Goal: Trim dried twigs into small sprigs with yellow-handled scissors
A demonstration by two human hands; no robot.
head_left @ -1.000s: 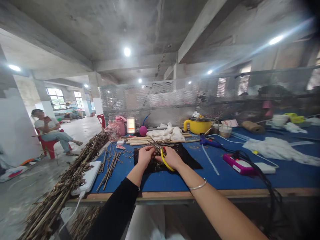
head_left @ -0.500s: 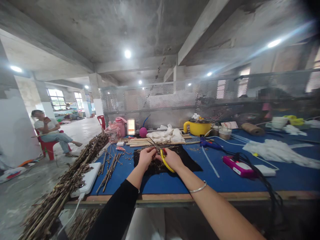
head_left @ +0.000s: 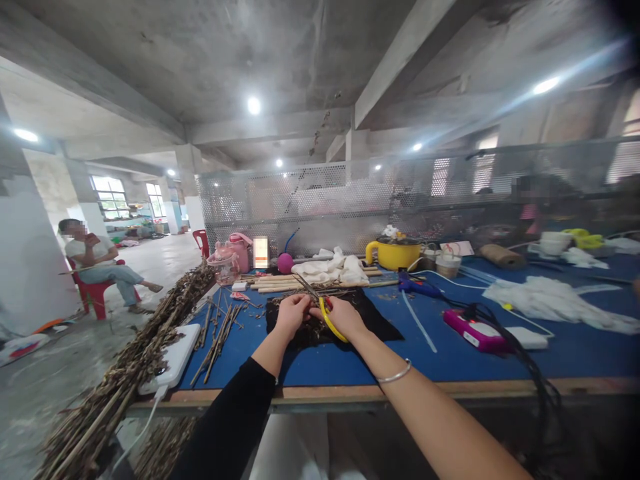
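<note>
Reaching forward with both arms, the left black-sleeved, the right bare, forearms converging ahead of the chest. Holding the left hand (head_left: 291, 313) knuckles up, fingers pinched together at the tips. Setting the right hand (head_left: 344, 319) just beside it, nearly touching, fingers curled in tight, wrist straight.

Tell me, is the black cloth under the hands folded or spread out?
Spread out: the black cloth lies flat on the blue table, reaching past the left hand and right hand.
</note>
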